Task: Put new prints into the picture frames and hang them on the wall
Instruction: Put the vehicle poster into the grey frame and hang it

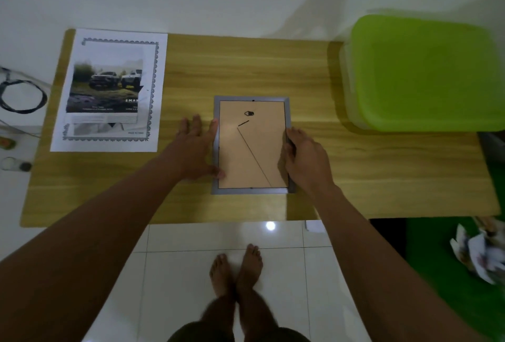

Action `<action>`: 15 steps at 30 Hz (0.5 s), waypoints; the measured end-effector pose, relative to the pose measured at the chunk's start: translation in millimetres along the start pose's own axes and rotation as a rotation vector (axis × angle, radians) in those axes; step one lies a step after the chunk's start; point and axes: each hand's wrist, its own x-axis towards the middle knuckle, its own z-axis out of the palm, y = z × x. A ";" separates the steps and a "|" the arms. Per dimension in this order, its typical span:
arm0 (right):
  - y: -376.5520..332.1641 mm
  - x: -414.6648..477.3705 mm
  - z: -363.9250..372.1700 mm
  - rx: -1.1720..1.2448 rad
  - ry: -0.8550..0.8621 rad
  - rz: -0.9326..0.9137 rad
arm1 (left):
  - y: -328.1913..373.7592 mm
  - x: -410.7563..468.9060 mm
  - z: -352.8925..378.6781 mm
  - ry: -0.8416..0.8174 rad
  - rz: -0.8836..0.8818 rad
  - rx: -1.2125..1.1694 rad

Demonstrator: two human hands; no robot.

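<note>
A grey picture frame (pixel 252 191) lies face down in the middle of the wooden table (pixel 246 68), its brown backing board with a small black hanger and a folded stand facing up. My left hand (pixel 195 147) lies flat on the table with fingers spread, its index finger and thumb touching the frame's left edge. My right hand (pixel 304 156) is curled over the frame's right edge, fingers on the rim. A car print (pixel 106 87) rests on a larger white bordered sheet (pixel 155 90) at the table's far left.
A green plastic box lid (pixel 426 74) covers the table's far right corner. Black cable coils (pixel 21 95) lie left of the table. Crumpled paper (pixel 481 254) lies on green flooring at the right. White wall behind, white tiles and my bare feet below.
</note>
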 end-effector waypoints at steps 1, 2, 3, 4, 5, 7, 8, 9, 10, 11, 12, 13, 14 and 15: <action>-1.6 0.6 -0.7 -0.015 0.001 0.007 | 0.1 -0.2 -0.1 -0.002 0.001 -0.009; -2.9 1.5 -0.8 -0.030 0.002 0.016 | -0.3 0.0 -0.1 0.000 0.003 -0.016; -4.0 2.2 -0.6 -0.044 0.002 0.023 | -0.8 0.1 -0.1 0.003 0.005 -0.020; -4.9 2.5 0.0 -0.053 0.002 0.029 | -1.4 0.5 0.5 0.008 0.007 -0.017; -6.1 2.6 0.8 -0.055 0.004 0.035 | -2.3 1.7 1.0 0.015 0.013 -0.009; -8.1 2.4 2.9 -0.047 0.016 0.048 | -3.6 3.3 1.6 0.015 0.017 0.003; -9.0 2.6 4.5 -0.040 0.025 0.064 | -3.8 3.6 1.6 0.011 0.017 0.006; -10.7 3.0 5.1 -0.030 0.031 0.088 | -3.8 3.7 1.2 0.008 0.017 0.011; -12.3 3.9 5.8 -0.019 0.032 0.114 | -3.9 3.6 1.3 0.006 0.016 0.018; -13.2 4.7 6.5 -0.011 0.029 0.132 | -3.9 3.0 1.6 0.005 0.015 0.027; -12.5 4.0 7.4 0.004 0.021 0.136 | -3.7 2.8 2.2 0.008 0.015 0.038; -12.3 1.8 7.1 0.026 -0.002 0.129 | -3.6 3.2 2.0 0.014 0.018 0.048; -12.3 -3.2 7.2 0.050 -0.040 0.114 | -4.0 3.3 1.9 0.017 0.019 0.051; -13.4 -12.4 6.3 0.072 -0.076 0.091 | -4.3 2.8 2.1 0.015 0.018 0.047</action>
